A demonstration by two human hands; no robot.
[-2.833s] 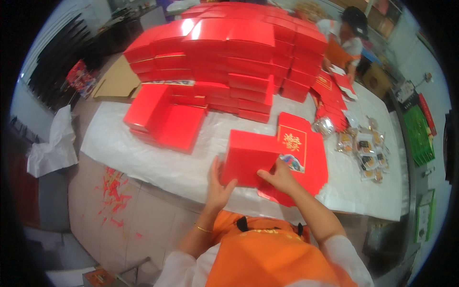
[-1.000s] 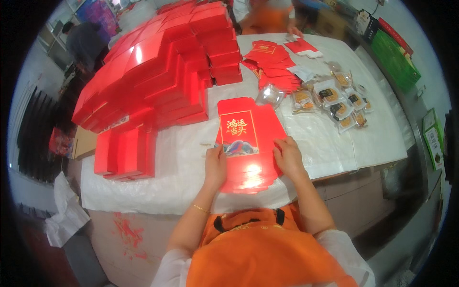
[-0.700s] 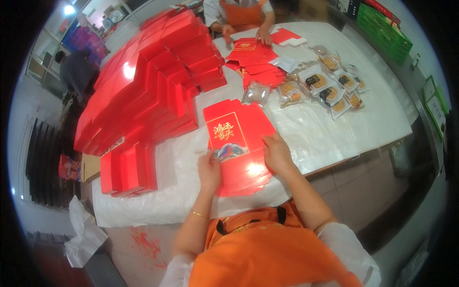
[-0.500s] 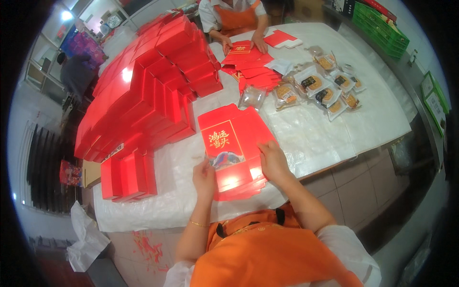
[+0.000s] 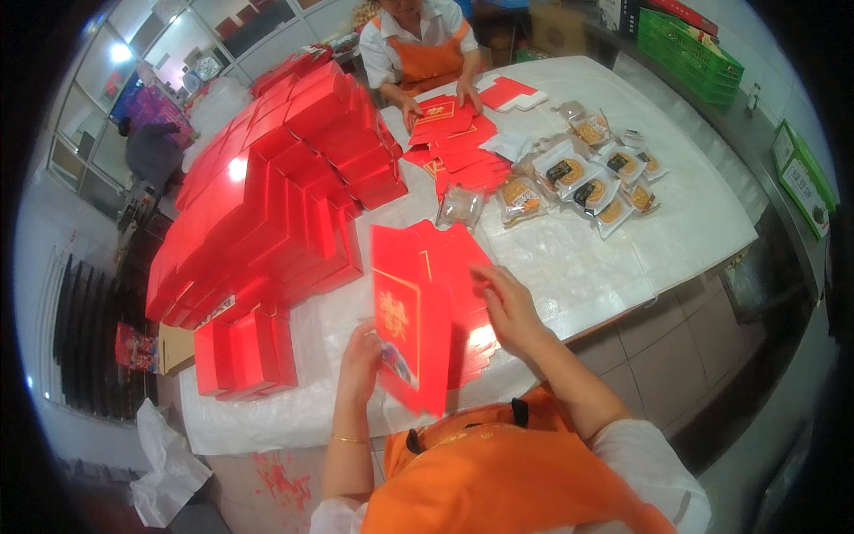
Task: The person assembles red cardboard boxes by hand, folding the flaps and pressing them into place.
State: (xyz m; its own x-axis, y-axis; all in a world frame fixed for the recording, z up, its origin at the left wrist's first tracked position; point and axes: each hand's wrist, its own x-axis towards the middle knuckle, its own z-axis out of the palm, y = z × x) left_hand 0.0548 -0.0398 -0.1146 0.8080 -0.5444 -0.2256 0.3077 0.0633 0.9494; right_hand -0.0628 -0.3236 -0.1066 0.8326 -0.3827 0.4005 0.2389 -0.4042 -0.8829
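My left hand [image 5: 358,358] is closed on the left edge of a flat red printed carton [image 5: 414,311], which stands tilted up on its side. Gold lettering and a coloured picture show on its front. Beneath and to the right lies a stack of flat red carton blanks [image 5: 470,334] on the white-covered table. At the stack's right edge is my right hand [image 5: 509,307], its fingers bent but apart, with nothing visible held. Part of the stack is hidden behind the raised carton.
Stacked red boxes [image 5: 258,200] rise at the left, with open red box trays [image 5: 246,354] before them. Wrapped round pastries [image 5: 569,173] lie at the right of the white table [image 5: 614,271]. Across it, a co-worker [image 5: 422,53] handles red cartons [image 5: 458,138]. Green crates [image 5: 689,55] stand far right.
The carton, lying nearly flat before, is now raised and turned to the left by my left hand. My right hand has come off its right edge, fingers loosened.
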